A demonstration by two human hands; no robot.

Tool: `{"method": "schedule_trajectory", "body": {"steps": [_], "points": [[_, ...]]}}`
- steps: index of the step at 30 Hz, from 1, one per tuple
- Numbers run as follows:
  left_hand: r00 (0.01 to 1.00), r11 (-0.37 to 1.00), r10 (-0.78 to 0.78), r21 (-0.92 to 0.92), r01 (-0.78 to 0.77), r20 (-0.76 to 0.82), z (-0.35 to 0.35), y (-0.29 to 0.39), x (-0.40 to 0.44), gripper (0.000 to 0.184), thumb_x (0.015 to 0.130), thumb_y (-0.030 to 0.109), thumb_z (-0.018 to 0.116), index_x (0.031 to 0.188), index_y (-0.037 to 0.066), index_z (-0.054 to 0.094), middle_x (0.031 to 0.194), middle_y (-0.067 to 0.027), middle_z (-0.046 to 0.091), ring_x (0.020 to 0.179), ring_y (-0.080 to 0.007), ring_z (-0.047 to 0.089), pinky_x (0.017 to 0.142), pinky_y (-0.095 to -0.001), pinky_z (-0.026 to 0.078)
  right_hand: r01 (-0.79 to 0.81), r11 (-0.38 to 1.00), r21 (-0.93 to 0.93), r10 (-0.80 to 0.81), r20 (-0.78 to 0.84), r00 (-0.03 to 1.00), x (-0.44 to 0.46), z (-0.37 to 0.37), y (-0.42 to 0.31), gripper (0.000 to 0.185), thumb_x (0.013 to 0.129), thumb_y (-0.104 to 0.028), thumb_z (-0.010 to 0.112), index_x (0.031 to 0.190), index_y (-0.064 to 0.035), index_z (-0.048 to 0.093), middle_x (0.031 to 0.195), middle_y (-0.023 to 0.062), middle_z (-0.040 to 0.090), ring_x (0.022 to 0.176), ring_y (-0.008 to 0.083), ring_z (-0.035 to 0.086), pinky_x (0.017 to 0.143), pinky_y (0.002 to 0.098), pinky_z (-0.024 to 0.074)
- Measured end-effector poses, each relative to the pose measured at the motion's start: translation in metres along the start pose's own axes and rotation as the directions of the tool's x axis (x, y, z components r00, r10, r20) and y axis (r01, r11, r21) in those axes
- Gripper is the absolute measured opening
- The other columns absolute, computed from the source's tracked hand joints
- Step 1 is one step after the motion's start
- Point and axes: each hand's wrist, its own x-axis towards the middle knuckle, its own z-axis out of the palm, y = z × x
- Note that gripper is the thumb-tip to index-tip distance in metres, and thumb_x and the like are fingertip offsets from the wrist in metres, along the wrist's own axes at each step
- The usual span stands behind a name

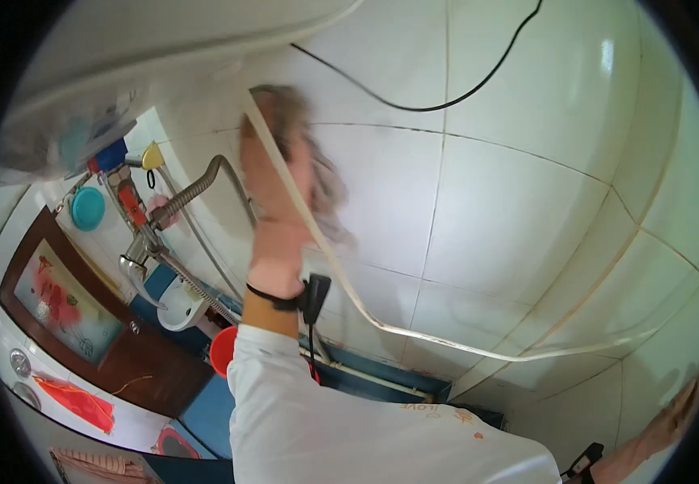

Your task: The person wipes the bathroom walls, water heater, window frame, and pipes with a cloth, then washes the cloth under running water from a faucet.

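Observation:
My left hand [278,181] reaches up against the white tiled wall [519,210], closed on a greyish-brown cloth [329,198]. Motion blurs both the hand and the cloth, and the fingers are partly hidden. A white cable [341,282] hangs in front of this hand and runs across to the right. A black strap with a small device circles the left wrist. At the far right edge, my right hand [680,415] rests against the tiles with its fingers stretched out; no object shows in it.
A white rounded appliance [164,40] hangs overhead at upper left. A black wire [414,108] loops along the wall. At left are a metal tap [143,242] with flexible hoses, a white washbasin [180,306], a red bucket [222,351] and a brown door [156,359].

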Motion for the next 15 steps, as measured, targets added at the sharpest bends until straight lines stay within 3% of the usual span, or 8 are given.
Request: {"method": "schedule_trajectory", "body": {"steps": [2, 3, 5, 8, 9, 11, 13, 15], "points": [[0.964, 0.964, -0.264, -0.042, 0.263, -0.031, 0.003, -0.015, 0.041, 0.038, 0.083, 0.014, 0.06, 0.117, -0.004, 0.055, 0.114, -0.0265, 0.057, 0.105, -0.0401, 0.056, 0.09, -0.0456, 0.046, -0.169, 0.984, 0.054, 0.17, -0.017, 0.985, 0.001, -0.001, -0.019, 0.039, 0.102, -0.015, 0.041, 0.132, 0.0085, 0.046, 0.136, 0.015, 0.049, 0.126, 0.0223, 0.046, 0.108, 0.031, 0.0343], [0.917, 0.873, -0.398, -0.31, 0.377, -0.004, 0.006, -0.016, 0.053, 0.039, 0.082, 0.013, 0.061, 0.116, -0.005, 0.055, 0.113, -0.0262, 0.058, 0.102, -0.0398, 0.058, 0.088, -0.0443, 0.047, -0.252, 0.965, 0.072, 0.254, -0.018, 0.967, -0.001, -0.001, -0.025, 0.039, 0.102, -0.016, 0.041, 0.132, 0.0079, 0.046, 0.136, 0.0144, 0.05, 0.125, 0.0222, 0.046, 0.108, 0.0309, 0.0341], [0.933, 0.888, -0.358, -0.319, 0.331, -0.028, 0.009, 0.002, 0.056, 0.043, 0.08, 0.011, 0.062, 0.122, 0.0, 0.055, 0.118, -0.0241, 0.057, 0.109, -0.0382, 0.055, 0.093, -0.0436, 0.046, -0.27, 0.96, 0.075, 0.272, -0.012, 0.962, -0.001, -0.003, -0.027, 0.039, 0.101, -0.017, 0.042, 0.132, 0.0075, 0.047, 0.136, 0.0135, 0.05, 0.126, 0.0223, 0.046, 0.107, 0.0311, 0.034], [0.974, 0.972, 0.199, 0.107, -0.211, 0.109, 0.004, 0.049, 0.025, 0.049, 0.079, 0.011, 0.063, 0.128, 0.007, 0.054, 0.125, -0.0211, 0.054, 0.119, -0.0359, 0.05, 0.098, -0.0437, 0.043, -0.11, 0.994, 0.027, 0.109, 0.01, 0.994, 0.003, -0.004, -0.015, 0.04, 0.102, -0.019, 0.041, 0.132, 0.0047, 0.048, 0.136, 0.0132, 0.051, 0.126, 0.0229, 0.047, 0.107, 0.0331, 0.0354], [0.964, 0.992, 0.123, -0.045, -0.115, 0.235, -0.004, 0.06, 0.015, 0.054, 0.079, 0.015, 0.065, 0.132, 0.013, 0.052, 0.131, -0.0186, 0.051, 0.127, -0.0346, 0.044, 0.102, -0.0447, 0.041, -0.074, 0.997, 0.008, 0.074, 0.024, 0.997, 0.002, -0.006, -0.003, 0.04, 0.102, -0.021, 0.041, 0.134, 0.0019, 0.048, 0.136, 0.0132, 0.051, 0.126, 0.0232, 0.048, 0.108, 0.0346, 0.0366], [0.989, 0.994, 0.084, -0.083, -0.074, 0.126, -0.003, 0.039, 0.025, 0.06, 0.075, 0.008, 0.069, 0.132, 0.011, 0.053, 0.128, -0.0231, 0.053, 0.125, -0.0336, 0.047, 0.104, -0.0386, 0.039, -0.052, 0.998, 0.028, 0.05, 0.044, 0.998, 0.002, -0.009, 0.005, 0.04, 0.102, -0.022, 0.041, 0.135, -0.0005, 0.048, 0.136, 0.0133, 0.052, 0.126, 0.0234, 0.048, 0.108, 0.0359, 0.0378], [0.976, 0.96, -0.217, -0.18, 0.216, 0.015, 0.008, -0.012, 0.053, 0.059, 0.077, 0.006, 0.07, 0.132, 0.001, 0.05, 0.127, -0.0208, 0.055, 0.121, -0.0311, 0.051, 0.103, -0.0368, 0.04, -0.093, 0.991, 0.094, 0.091, 0.027, 0.996, 0.0, -0.009, 0.003, 0.039, 0.102, -0.02, 0.041, 0.134, 0.0005, 0.048, 0.135, 0.0133, 0.052, 0.126, 0.0233, 0.048, 0.108, 0.0352, 0.0377], [0.939, 0.839, -0.342, -0.438, 0.322, 0.036, 0.007, -0.033, 0.081, 0.046, 0.082, 0.017, 0.066, 0.123, -0.001, 0.055, 0.12, -0.0211, 0.059, 0.109, -0.0345, 0.058, 0.097, -0.0396, 0.044, -0.104, 0.99, 0.095, 0.101, 0.032, 0.994, -0.005, -0.014, 0.002, 0.038, 0.102, -0.019, 0.042, 0.134, 0.0011, 0.048, 0.135, 0.0136, 0.052, 0.126, 0.0232, 0.048, 0.107, 0.0347, 0.0378]]}}
